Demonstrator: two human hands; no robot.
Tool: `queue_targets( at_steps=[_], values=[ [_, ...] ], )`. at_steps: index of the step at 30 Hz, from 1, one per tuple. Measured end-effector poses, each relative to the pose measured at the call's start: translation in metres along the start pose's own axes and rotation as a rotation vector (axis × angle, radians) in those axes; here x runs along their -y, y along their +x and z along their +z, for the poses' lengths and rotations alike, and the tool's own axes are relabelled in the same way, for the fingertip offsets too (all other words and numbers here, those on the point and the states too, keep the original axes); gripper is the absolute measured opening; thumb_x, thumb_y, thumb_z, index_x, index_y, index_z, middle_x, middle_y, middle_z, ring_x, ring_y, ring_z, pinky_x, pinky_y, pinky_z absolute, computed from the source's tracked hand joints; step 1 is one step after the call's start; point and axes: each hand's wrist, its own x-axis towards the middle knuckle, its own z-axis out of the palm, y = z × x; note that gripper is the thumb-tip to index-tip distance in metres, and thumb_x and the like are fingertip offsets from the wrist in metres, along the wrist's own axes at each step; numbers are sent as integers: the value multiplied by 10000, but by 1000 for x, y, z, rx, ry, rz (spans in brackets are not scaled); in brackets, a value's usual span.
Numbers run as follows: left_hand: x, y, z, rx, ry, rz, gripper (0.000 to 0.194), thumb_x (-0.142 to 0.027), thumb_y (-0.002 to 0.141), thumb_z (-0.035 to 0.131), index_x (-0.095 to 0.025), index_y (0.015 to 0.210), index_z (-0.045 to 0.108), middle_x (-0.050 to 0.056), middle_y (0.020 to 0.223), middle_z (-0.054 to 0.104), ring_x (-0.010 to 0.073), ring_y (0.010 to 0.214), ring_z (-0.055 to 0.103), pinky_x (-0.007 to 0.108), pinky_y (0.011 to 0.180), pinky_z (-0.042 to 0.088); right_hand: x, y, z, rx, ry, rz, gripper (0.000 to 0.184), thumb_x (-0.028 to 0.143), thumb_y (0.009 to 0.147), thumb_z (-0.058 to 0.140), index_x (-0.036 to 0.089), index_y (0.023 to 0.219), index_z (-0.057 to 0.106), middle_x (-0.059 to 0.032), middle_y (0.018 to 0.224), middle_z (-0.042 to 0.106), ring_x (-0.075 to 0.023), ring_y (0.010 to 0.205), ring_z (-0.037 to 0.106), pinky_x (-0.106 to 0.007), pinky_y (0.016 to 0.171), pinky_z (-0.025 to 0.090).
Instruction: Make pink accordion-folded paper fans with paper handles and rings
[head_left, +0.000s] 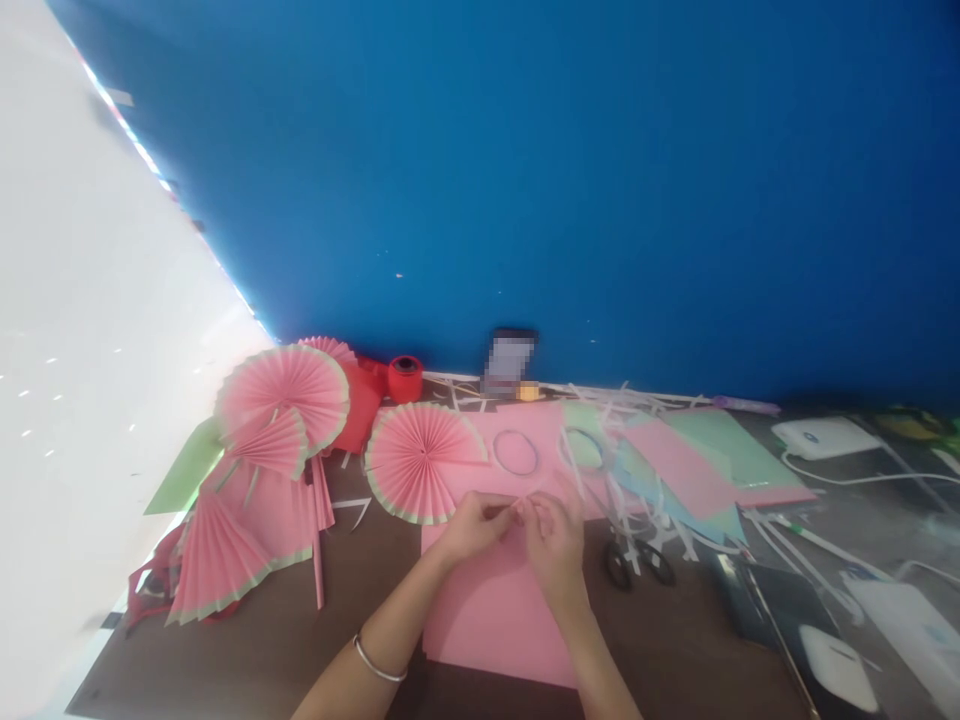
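My left hand point(484, 525) and my right hand point(553, 540) meet over a pink paper sheet point(499, 620) on the brown table. Their fingertips are pinched together on a small bit of pink paper, mostly hidden by the fingers. Just beyond my left hand lies a round pleated paper fan point(412, 460), pink with a pale green rim. Past my right hand are two thin rings, a grey one point(515, 472) and another point(602, 455); I cannot tell what they are. Black-handled scissors point(616, 567) lie right of my right hand, their blades among paper strips.
More pleated fans point(289, 385) pile up at the left, by a red tape roll point(405, 380). Pink and green paper sheets point(724, 450) and white paper strips point(679, 535) cover the right. Beyond are a white device point(825, 437) with a cable and a phone-like screen point(510, 360) against the blue wall.
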Motion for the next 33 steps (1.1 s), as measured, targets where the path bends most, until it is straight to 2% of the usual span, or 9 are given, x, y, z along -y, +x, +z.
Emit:
queue_targets(
  at_steps=[4, 11, 17, 20, 24, 26, 30, 31, 33],
  values=[
    [5, 1, 0, -25, 33, -10, 300, -310, 823, 445, -102, 784, 658, 5, 610, 540, 92, 559, 427, 198, 545, 352, -4, 0, 1, 62, -2, 52, 178, 304, 868, 404, 185, 838, 533, -128, 1047, 505, -199, 881, 555, -385, 796, 442],
    [14, 2, 1, -31, 29, -107, 251, -272, 790, 468, -105, 764, 655, 0, 589, 535, 85, 509, 449, 199, 499, 362, -21, 13, -12, -84, -64, 112, 214, 341, 834, 410, 169, 815, 535, -121, 924, 555, -240, 951, 512, -389, 808, 408],
    [13, 3, -2, -72, -63, -148, 241, -307, 784, 504, -111, 761, 640, 0, 591, 548, 76, 486, 467, 193, 478, 370, -42, 20, -43, -133, -243, 266, 239, 348, 828, 349, 180, 746, 497, -83, 683, 567, -226, 691, 534, -360, 684, 408],
    [13, 5, -3, -94, -133, -142, 252, -347, 788, 522, -114, 771, 617, -15, 532, 529, 72, 449, 460, 194, 467, 379, -55, 17, -57, -120, -321, 243, 265, 335, 825, 342, 160, 801, 540, -104, 685, 595, -247, 706, 556, -370, 689, 415],
    [14, 5, -1, -134, -290, -125, 265, -380, 749, 603, -138, 843, 549, 10, 596, 612, 101, 516, 550, 216, 534, 435, -54, 9, -61, -89, -337, 143, 293, 327, 816, 371, 144, 842, 598, -150, 865, 625, -273, 869, 565, -399, 772, 426],
    [16, 5, 1, -160, -397, -148, 290, -397, 719, 644, -148, 799, 521, 47, 683, 655, 124, 593, 595, 227, 567, 450, -40, 4, -56, -34, -232, 171, 277, 359, 806, 424, 153, 837, 606, -140, 884, 628, -262, 872, 571, -382, 764, 446],
    [17, 4, 3, -204, -578, -197, 323, -402, 649, 716, -130, 750, 572, 89, 834, 672, 125, 625, 599, 223, 560, 438, 1, -6, -37, 367, 200, 351, 302, 417, 813, 480, 177, 956, 594, -102, 921, 655, -215, 845, 606, -315, 742, 481],
    [17, 3, 5, -228, -610, -190, 319, -387, 627, 737, -124, 742, 597, 84, 826, 669, 120, 624, 594, 223, 571, 437, 10, -7, -31, 420, 291, 379, 313, 427, 809, 492, 175, 968, 590, -99, 931, 656, -210, 857, 609, -309, 757, 481],
    [16, 1, 9, -276, -664, -167, 301, -360, 606, 759, -120, 740, 637, 54, 745, 656, 107, 590, 577, 224, 577, 433, 23, -9, -21, 442, 395, 413, 329, 438, 797, 514, 168, 966, 592, -101, 936, 658, -213, 866, 613, -303, 756, 484]
  ],
)
